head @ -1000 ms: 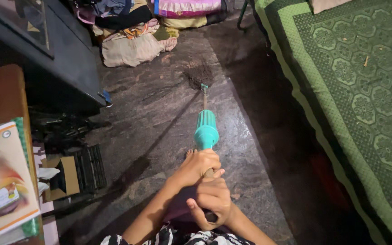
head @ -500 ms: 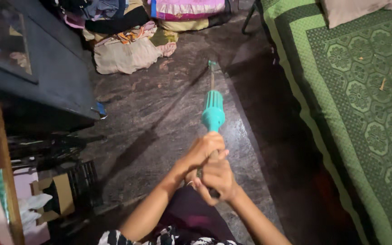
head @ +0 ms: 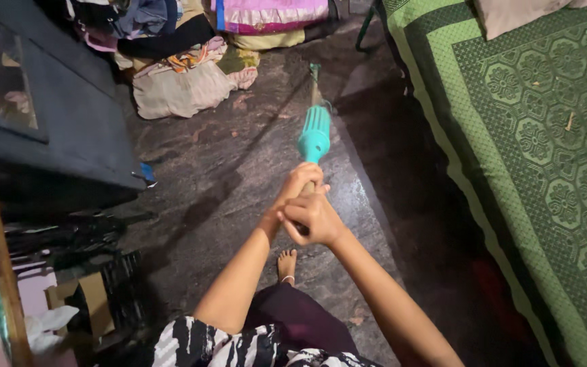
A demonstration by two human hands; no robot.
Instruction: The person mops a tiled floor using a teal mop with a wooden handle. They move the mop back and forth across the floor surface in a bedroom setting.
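A broom with a teal ribbed plastic collar [head: 314,134] points away from me toward the dark stone floor [head: 239,177]; its bristle end [head: 315,78] reaches the floor near the bed's corner. Both hands are stacked on the handle just below the collar. My left hand [head: 298,187] wraps the handle higher up. Directly beneath it my right hand [head: 312,217] closes around the handle, which is hidden inside the two fists. My bare foot [head: 287,264] shows on the floor below the hands.
A bed with a green patterned cover [head: 531,136] fills the right side. A pile of clothes and cloth bundles [head: 185,81] lies at the far end. A dark cabinet [head: 56,129] stands at left, with a cardboard box [head: 83,302] and clutter below it.
The broom's far end has swung to the right, toward the bed, and farther away. Both hands have stayed on the handle. The view has shifted right, away from the cabinet side.
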